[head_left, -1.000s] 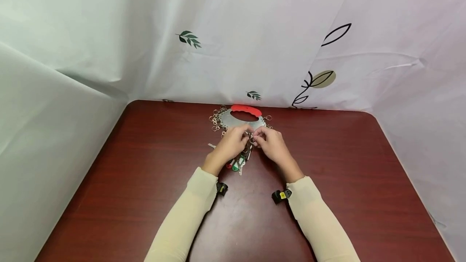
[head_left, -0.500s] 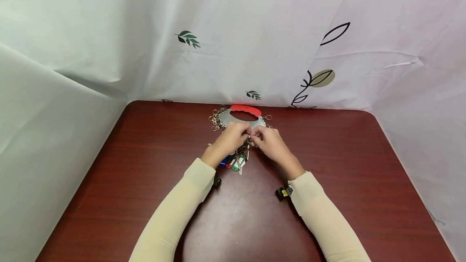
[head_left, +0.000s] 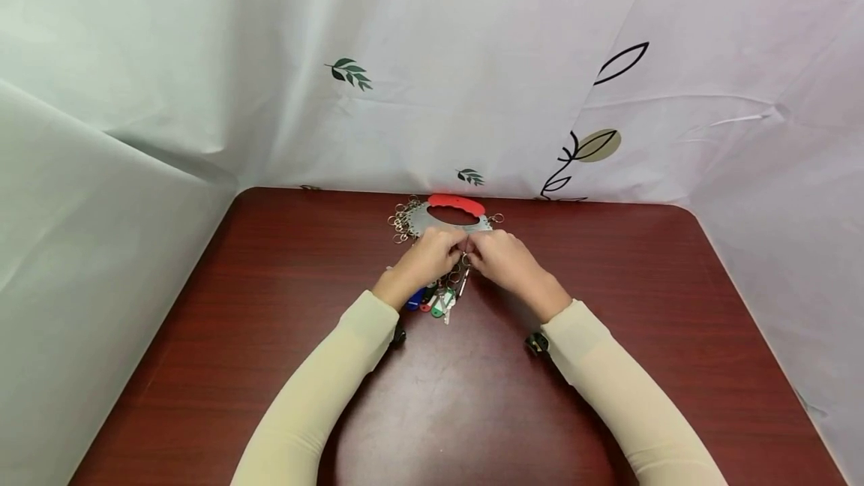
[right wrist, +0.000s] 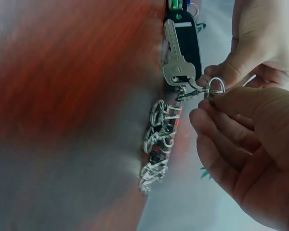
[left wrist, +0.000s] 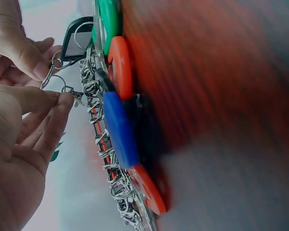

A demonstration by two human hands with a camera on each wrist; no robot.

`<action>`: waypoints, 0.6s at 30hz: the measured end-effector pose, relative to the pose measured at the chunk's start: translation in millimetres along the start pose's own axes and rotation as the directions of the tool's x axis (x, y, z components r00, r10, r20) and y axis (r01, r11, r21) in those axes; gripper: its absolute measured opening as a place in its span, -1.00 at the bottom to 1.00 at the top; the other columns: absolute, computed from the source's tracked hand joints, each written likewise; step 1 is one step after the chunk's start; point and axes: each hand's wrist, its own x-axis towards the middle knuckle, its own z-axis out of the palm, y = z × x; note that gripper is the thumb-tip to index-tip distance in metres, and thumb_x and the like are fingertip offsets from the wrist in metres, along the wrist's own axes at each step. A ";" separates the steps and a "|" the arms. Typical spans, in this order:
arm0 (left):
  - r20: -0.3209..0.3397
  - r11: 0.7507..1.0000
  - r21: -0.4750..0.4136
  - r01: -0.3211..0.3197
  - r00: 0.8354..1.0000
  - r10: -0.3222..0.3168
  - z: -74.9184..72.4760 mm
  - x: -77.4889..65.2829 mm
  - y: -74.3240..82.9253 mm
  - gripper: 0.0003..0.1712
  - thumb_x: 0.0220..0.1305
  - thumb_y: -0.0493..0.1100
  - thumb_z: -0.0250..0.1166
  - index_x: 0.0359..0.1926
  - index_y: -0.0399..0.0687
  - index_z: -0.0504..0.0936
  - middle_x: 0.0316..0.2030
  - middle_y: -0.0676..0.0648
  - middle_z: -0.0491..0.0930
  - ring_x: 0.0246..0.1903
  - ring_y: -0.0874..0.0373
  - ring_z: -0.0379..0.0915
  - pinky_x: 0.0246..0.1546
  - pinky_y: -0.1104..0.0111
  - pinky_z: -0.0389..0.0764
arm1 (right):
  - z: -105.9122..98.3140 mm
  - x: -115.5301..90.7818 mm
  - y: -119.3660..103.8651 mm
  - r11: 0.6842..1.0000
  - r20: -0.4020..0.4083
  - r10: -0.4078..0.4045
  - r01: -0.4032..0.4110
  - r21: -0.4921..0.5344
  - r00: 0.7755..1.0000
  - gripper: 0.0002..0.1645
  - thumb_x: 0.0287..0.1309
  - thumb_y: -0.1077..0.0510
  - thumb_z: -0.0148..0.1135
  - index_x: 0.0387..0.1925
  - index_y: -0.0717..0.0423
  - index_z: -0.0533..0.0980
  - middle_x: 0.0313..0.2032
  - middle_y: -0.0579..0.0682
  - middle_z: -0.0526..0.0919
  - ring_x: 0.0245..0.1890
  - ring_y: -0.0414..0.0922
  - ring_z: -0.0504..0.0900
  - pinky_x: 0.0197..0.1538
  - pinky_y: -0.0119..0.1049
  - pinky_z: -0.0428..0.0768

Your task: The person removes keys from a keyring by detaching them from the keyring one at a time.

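Note:
A silver key-holder plate (head_left: 425,223) with a red grip handle (head_left: 457,205) lies near the table's back edge, small clips and rings along its rim. My left hand (head_left: 425,257) is at its front edge, pinching a small metal clip (left wrist: 76,94) between thumb and fingertips. My right hand (head_left: 508,261) meets it from the right and pinches a split key ring (right wrist: 216,80) beside that clip. A silver key (right wrist: 177,65) and a black key tag (right wrist: 190,41) hang by the ring. Fingers hide the joint between ring and clip in the head view.
Blue (left wrist: 119,127), red (left wrist: 145,185) and green (left wrist: 110,24) key tags lie fanned toward me below the plate, along with a loose-hanging key (head_left: 448,313). Rings (head_left: 398,223) crowd the plate's left rim. A white printed curtain (head_left: 405,111) rises behind the table (head_left: 270,366).
My right wrist has turned, its forearm swinging outward, and the right fingers have closed in against the left ones. The left forearm has shifted slightly left. The plate stays put.

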 end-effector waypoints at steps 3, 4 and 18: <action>0.000 1.000 0.002 -0.008 1.000 0.008 -0.4 -1.0 -0.2 -0.81 0.05 -0.46 0.23 -0.46 -0.08 0.57 -0.45 -0.01 0.66 -0.42 0.19 0.50 -0.41 0.37 0.59 | -3.5 1.3 -1.1 1.000 0.018 -0.013 0.013 -0.023 1.000 -0.94 0.13 0.25 0.21 -0.43 0.08 0.49 -0.52 -0.03 0.61 -0.50 -0.06 0.58 -0.46 -0.07 0.61; 0.000 1.000 -0.001 -0.010 1.000 0.010 -0.7 -1.3 -0.1 -0.81 0.06 -0.46 0.23 -0.46 -0.08 0.58 -0.46 -0.01 0.66 -0.42 0.19 0.50 -0.41 0.37 0.59 | -4.0 1.5 -1.1 0.999 0.022 -0.018 0.018 -0.026 1.000 -0.93 0.13 0.25 0.21 -0.44 0.08 0.49 -0.52 -0.03 0.61 -0.50 -0.06 0.58 -0.47 -0.07 0.60; -0.004 0.999 -0.003 -0.053 0.999 0.053 -1.7 -5.2 -3.0 -0.74 0.04 -0.46 0.22 -0.55 -0.03 0.43 -0.60 0.03 0.46 -0.52 0.19 0.37 -0.53 0.40 0.47 | -0.9 3.8 8.2 0.996 -0.007 0.033 -0.033 0.089 0.999 -0.86 -0.03 0.31 0.21 -0.53 0.03 0.46 -0.64 -0.10 0.51 -0.61 -0.14 0.48 -0.53 -0.22 0.50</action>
